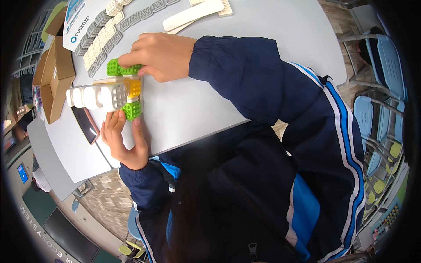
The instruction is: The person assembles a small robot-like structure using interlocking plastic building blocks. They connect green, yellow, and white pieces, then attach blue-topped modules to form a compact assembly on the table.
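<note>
A block build stands near the table's left front edge, with a row of white cube blocks [90, 96], a yellow studded block [133, 87] and a green studded block [132, 111] joined at its near side. My left hand [125, 142] has its thumb and fingertips around that near green block. Behind the build, my right hand [160, 57] pinches a green block pair [113, 67] between thumb and fingers. Its fingers partly cover the pair, and I cannot tell whether the pair touches the build.
Rows of grey and white blocks [105, 41] line the back left, beside a white printed box [83, 24]. An open cardboard box [61, 79] stands at the far left. A dark phone-like slab [86, 126] lies left of the build, and long white pieces [193, 15] lie at the back.
</note>
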### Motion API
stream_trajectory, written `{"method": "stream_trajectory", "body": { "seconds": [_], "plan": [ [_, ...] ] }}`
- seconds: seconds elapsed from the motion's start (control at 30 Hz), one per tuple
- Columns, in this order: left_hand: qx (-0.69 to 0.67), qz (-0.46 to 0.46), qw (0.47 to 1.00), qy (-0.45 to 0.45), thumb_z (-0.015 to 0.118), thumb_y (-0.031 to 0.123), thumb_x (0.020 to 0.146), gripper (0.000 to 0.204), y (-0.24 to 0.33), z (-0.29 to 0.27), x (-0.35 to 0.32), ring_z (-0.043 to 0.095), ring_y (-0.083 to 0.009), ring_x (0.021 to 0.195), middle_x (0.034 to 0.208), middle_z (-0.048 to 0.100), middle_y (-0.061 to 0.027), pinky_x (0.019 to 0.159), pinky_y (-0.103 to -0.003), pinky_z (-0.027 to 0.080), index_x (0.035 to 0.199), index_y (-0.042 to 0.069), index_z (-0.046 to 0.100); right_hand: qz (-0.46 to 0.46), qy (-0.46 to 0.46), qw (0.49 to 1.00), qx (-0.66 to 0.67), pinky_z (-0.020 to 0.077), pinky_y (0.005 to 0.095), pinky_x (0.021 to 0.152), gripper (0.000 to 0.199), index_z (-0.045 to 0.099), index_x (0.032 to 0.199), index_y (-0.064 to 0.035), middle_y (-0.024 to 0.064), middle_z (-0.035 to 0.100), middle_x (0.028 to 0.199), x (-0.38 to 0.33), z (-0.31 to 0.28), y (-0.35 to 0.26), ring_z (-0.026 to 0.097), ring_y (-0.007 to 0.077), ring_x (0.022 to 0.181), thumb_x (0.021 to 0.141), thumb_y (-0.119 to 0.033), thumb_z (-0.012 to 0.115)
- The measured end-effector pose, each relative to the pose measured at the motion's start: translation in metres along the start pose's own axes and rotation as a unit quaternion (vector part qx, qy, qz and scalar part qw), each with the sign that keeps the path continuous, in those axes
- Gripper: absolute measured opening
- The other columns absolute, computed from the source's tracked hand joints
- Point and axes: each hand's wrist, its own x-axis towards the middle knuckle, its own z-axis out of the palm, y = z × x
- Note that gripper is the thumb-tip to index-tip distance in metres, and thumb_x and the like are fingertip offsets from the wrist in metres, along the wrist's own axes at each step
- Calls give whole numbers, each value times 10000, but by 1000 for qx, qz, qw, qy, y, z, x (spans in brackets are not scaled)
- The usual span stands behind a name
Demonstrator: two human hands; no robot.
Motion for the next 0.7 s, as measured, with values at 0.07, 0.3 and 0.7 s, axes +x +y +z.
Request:
{"method": "stream_trajectory", "body": {
  "seconds": [0.07,0.3,0.7],
  "plan": [
    [-15,-14,1000,9,732,14,836,303,-5,1,-7,575,-331,1187,1177,646,-198,1044,-438,378,1119,-50,646,-25,14,1000,-8,539,406,777,423,628,1215,-154,126,664,886,-4,3,1,653,322,869,807,-147,741],
    [-1,-72,997,42,726,11,840,298,-1,1,-16,587,-322,1086,1142,620,-187,999,-427,405,1123,-29,641,-30,-21,999,15,558,408,737,529,552,1311,-215,114,632,936,-9,-1,-4,671,306,880,821,-221,751],
    [152,-8,988,-4,734,-81,685,430,4,1,-6,637,-384,1001,1063,681,-172,898,-430,480,1104,-12,667,-92,-30,993,-69,535,367,746,479,616,1205,-201,85,567,991,-7,0,-9,623,256,902,773,-27,723]
  ]
}}
